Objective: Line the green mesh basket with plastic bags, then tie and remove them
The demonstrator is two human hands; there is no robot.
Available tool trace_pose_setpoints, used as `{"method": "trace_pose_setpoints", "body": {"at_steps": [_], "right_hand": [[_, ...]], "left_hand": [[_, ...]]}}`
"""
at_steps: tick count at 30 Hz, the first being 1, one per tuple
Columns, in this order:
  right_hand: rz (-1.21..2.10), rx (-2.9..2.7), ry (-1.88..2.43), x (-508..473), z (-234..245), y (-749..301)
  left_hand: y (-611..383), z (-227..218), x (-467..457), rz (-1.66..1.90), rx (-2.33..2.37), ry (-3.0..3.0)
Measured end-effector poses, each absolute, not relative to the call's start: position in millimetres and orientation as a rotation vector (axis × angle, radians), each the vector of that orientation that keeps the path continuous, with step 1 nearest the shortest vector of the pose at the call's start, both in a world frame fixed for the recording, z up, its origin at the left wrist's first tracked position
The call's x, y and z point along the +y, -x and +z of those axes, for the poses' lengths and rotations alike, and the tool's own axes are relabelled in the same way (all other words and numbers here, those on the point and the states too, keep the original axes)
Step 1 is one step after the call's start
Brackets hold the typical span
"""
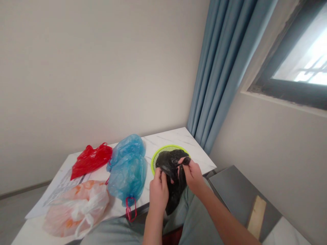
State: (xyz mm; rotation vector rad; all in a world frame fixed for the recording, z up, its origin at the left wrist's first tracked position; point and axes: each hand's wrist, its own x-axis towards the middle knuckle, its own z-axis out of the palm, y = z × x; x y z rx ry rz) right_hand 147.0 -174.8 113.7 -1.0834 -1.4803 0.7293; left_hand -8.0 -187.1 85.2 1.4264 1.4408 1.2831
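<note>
A black plastic bag (171, 177) hangs between my two hands over the near edge of the white marble table (176, 137). My left hand (158, 190) pinches its left side with closed fingers. My right hand (192, 173) grips its upper right corner, fingers closed on the plastic. Behind the bag sits a lime green round basket (163, 150), partly hidden by it. The bag's lower end dangles down in front of my lap.
On the table to the left lie a blue bag (127, 168) with a red drawstring, a red bag (90, 160) and a white-orange bag (76, 207). Blue curtains (224, 68) hang at the far right corner. A grey surface with a wooden strip (257, 211) stands to my right.
</note>
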Motion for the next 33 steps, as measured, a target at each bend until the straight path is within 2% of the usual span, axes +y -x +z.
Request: {"method": "trace_pose_setpoints", "body": {"at_steps": [6,9,11,14,18,21,27,33], "right_hand": [[0.435,-1.337,1.426,-139.7,80.7,-167.5],[0.425,-1.080,1.513,-125.4,61.3,-177.5],[0.522,-0.820,1.488,-117.5,51.4,-180.3],[0.856,-0.442,1.230,-108.6,48.5,-179.8],[1.085,-0.303,0.921,-108.1,65.3,-174.7],[1.010,-0.577,0.979,-117.3,80.1,-168.1],[0.571,-1.569,1.376,-133.1,93.5,-149.7],[0.657,-2.076,1.284,-136.5,99.0,-141.1]], "left_hand": [[25.4,72.0,-173.9,1.882,1.294,-0.792],[38.1,66.6,-165.6,1.996,1.085,-0.416],[42.5,65.8,-162.7,1.964,0.962,-0.281],[39.4,70.4,-164.2,1.925,0.871,-0.330],[26.2,76.9,-170.5,1.865,0.887,-0.598],[19.6,75.4,-173.6,1.778,0.957,-0.832],[10.2,81.3,-177.4,1.455,1.179,-1.335],[-6.6,96.7,-176.6,1.271,1.100,-1.546]]}}
